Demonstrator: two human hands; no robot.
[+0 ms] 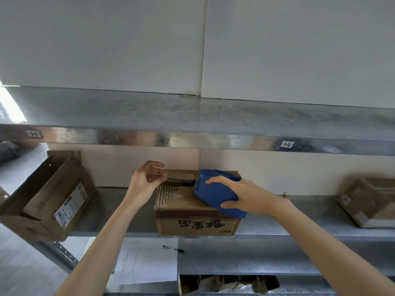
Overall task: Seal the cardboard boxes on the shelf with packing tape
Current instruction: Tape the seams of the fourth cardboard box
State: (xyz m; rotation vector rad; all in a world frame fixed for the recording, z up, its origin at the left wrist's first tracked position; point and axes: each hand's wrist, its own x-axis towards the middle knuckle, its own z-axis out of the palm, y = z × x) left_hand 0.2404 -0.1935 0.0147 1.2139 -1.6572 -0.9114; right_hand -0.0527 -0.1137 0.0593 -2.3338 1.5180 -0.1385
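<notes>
A small cardboard box (192, 223) with dark printed characters on its front stands at the middle of the metal shelf (119, 212). Its top flaps are not quite flat, with a dark gap between them. My right hand (237, 194) grips a blue tape dispenser (215, 193) that rests on the box top, right of centre. My left hand (145, 178) pinches a strip of clear tape (171, 175) stretched from the dispenser across the back of the box top.
A larger cardboard box (49, 197) with a white label overhangs the shelf's left end. Another taped box (372, 201) sits at the far right. A metal shelf (192, 137) runs close above. On the shelf below lie a sheet of paper (145, 261), a pen (174, 249) and an open box (226, 284).
</notes>
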